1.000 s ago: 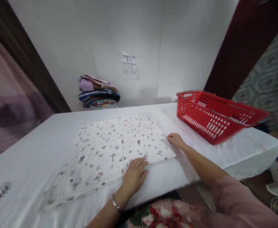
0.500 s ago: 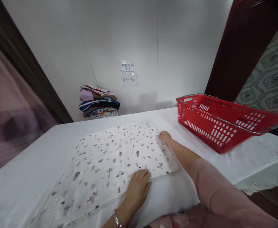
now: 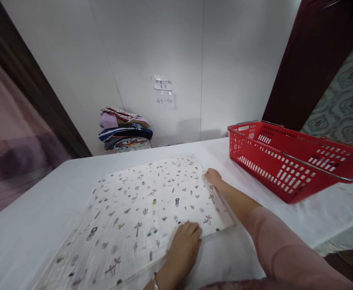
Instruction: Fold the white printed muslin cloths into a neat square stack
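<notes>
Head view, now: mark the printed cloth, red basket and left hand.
Printed cloth (image 3: 141, 209): head view, middle of its upper face.
Red basket (image 3: 269, 163): head view, its near side wall.
Left hand (image 3: 186, 246): head view, back of the hand.

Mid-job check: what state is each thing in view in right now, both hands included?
White rectangular printed fabric: laid out flat.
Left hand: palm down at the fabric's near edge.
Right hand: at the fabric's right edge, grip unclear.
Red perforated plastic basket: upright, handles lowered.
Multicoloured textile stack: folded, piled up.
White paper signs: stuck up, one above the other.
White smooth tablecloth: spread, overhanging at right.
</notes>
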Demonstrator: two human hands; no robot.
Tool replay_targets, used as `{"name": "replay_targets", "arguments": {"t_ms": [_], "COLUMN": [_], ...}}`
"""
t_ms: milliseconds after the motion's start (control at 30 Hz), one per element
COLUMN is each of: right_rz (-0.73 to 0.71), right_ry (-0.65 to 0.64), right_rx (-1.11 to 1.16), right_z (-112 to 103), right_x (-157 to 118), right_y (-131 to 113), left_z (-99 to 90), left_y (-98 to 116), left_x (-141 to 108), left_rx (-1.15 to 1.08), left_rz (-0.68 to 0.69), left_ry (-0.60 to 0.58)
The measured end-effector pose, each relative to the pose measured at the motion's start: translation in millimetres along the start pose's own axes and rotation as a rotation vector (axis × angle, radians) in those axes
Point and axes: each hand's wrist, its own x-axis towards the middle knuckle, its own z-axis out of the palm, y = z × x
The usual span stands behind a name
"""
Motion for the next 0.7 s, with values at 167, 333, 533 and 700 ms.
{"name": "replay_targets", "arguments": {"t_ms": [167, 333, 533, 700], "right_rz": [-0.031, -0.063, -0.061, -0.075], "right_ry": [-0.014, 0.031, 0.027, 0.016], "right_rx": [-0.053, -0.098, -0.129, -0.126], "right_z": [-1, 2, 4, 3], "right_x": [17, 24, 28, 42], "right_y": [-12, -20, -20, -30], "left_z": [6.7, 19.4, 32.4, 42.1], "left_y": [-3, -9, -18, -24], "left_x": [3, 1, 1, 2], "left_rx": [0.042, 0.055, 0.078, 0.106], "left_rz": [0.012, 0.026, 0.072, 0.103], "left_ry": [0.009, 0.041, 0.087, 0.135]}}
